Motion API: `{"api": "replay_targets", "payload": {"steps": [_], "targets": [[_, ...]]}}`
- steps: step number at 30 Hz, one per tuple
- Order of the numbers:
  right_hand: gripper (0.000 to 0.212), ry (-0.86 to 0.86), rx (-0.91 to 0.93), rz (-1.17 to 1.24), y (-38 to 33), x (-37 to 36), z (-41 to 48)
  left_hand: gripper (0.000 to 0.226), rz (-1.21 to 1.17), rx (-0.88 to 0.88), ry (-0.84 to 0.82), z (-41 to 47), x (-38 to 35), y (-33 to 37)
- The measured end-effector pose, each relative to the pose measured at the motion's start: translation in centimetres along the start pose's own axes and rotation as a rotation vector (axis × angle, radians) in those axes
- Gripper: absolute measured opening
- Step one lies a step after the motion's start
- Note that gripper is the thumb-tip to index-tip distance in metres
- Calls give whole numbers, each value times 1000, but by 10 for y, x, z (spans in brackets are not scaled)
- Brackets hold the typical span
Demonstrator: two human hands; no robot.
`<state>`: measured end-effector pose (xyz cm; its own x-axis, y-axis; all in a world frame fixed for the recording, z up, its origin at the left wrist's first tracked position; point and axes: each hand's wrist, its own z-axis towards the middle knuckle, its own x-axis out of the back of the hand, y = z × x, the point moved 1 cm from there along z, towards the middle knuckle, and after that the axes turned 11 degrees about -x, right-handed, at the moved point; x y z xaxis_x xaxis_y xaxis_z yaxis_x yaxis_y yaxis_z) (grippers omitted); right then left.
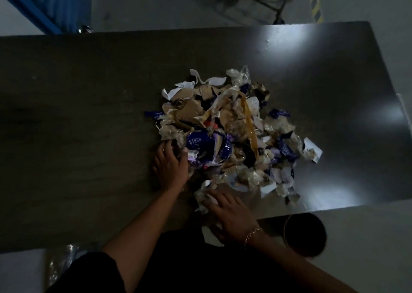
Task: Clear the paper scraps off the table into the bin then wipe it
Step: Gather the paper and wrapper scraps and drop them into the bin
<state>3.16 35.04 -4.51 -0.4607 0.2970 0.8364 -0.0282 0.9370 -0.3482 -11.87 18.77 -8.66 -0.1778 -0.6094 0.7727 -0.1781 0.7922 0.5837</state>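
Head view. A loose heap of torn white paper, brown card and blue wrapper scraps (229,132) lies gathered near the middle of the grey, sheen-lit tabletop (89,92), towards its near edge. The scraps appear to be drawn together so that they can be pushed off in a few sweeps rather than picked up singly.

The dark round bin (305,234) stands on the floor just below the near edge, to the right of the person. It is likely placed there to catch what is swept over the edge.

The left hand (170,165) rests against the heap's near-left flank. Its fingers (162,147) are spread and lightly bent over the outermost scraps, grasping nothing, and the forearm reaches straight forward.

The right hand (229,214), with a chain bracelet (252,233) at the wrist, lies palm-down at the near edge. Its fingers (214,195) are extended flat on crumpled scraps, pressing rather than clasping. One white paper scrap (211,237) juts over the edge beneath it.

Together the hands bracket the near side of the heap, a sweeping posture. Clearing is judged barely begun, and wiping not yet.
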Motion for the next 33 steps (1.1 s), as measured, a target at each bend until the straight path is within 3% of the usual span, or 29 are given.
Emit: {"api": "replay_targets", "payload": {"steps": [5, 9, 12, 17, 21, 30, 33], "targets": [[87, 67, -68, -144, -6, -5, 32, 89, -67, -44, -27, 2, 13, 16], [107, 224, -147, -120, -3, 15, 47, 85, 66, -174, -178, 19, 17, 17], [118, 249, -241, -64, 3, 25, 55, 81, 186, -235, -298, 26, 12, 19], [121, 190, -398, 153, 13, 37, 75, 78, 226, -156, -194, 18, 10, 38], [129, 137, -508, 192, 22, 48, 93, 78, 244, -119, -159, 21, 9, 47], [108, 112, -503, 81, 26, 60, 106, 51, 115, 105, -31, 21, 6, 36], [97, 114, -443, 213, 17, 57, 103, 44, 48, 101, 27, 22, 7, 36]]}}
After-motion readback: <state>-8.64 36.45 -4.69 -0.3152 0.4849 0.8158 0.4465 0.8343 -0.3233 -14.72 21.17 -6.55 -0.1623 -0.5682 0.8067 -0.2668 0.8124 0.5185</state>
